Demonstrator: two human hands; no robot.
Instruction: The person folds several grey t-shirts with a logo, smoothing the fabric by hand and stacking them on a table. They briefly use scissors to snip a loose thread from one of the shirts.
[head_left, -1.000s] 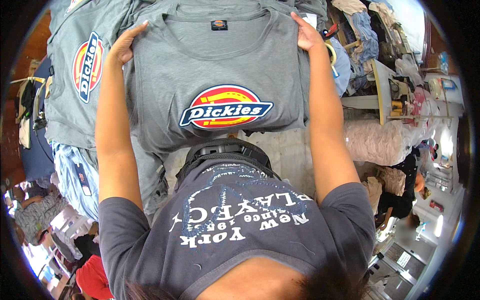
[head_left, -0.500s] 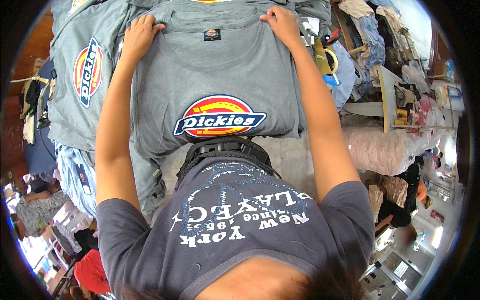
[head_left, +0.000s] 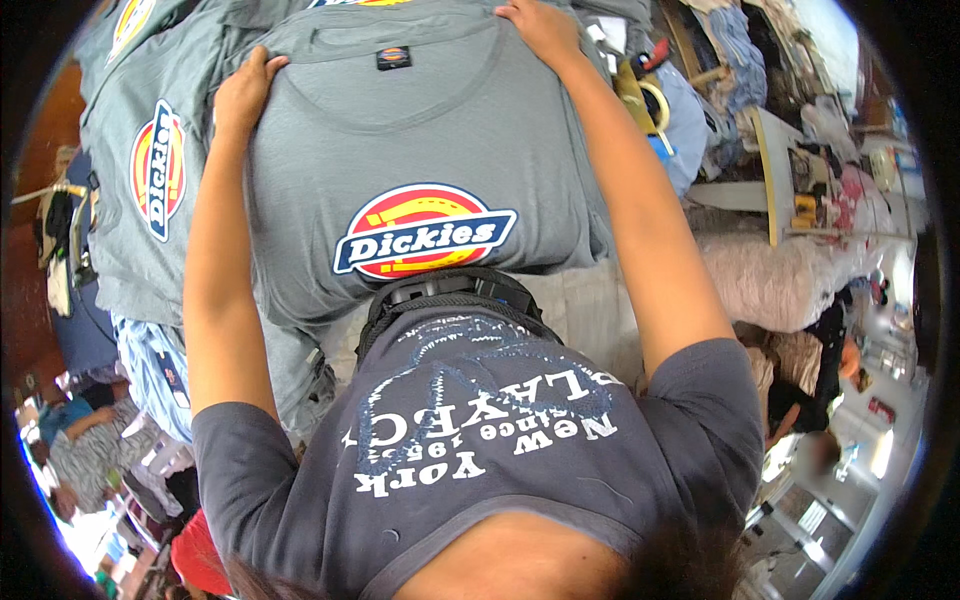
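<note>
A grey T-shirt (head_left: pixel 420 150) lies spread in front of my body, its wide neckline at the far side. A red, yellow and dark blue printed emblem (head_left: pixel 425 232) sits near its close edge, and a small black label (head_left: pixel 394 57) shows inside the neck. My left hand (head_left: pixel 244 92) is closed on the shirt's left shoulder, thumb pointing inward. At the far right of the neckline, my right hand (head_left: pixel 545 30) pinches the other shoulder. Both arms reach forward, nearly straight. Cloth hides some of the fingertips.
More grey shirts with the same emblem (head_left: pixel 158 170) lie left and beyond. Light blue garments (head_left: pixel 158 375) hang at lower left. Right of my right arm are a roll of tape (head_left: pixel 655 103) and a red-handled tool (head_left: pixel 655 53). Pink plastic-wrapped bundles (head_left: pixel 765 285) lie farther right. Other people are in the background.
Both hands and the shirt's top have shifted left and farther away in the picture, the hands slightly wider apart. The neckline looks smoother and more drawn out. The whole view has tilted a little.
</note>
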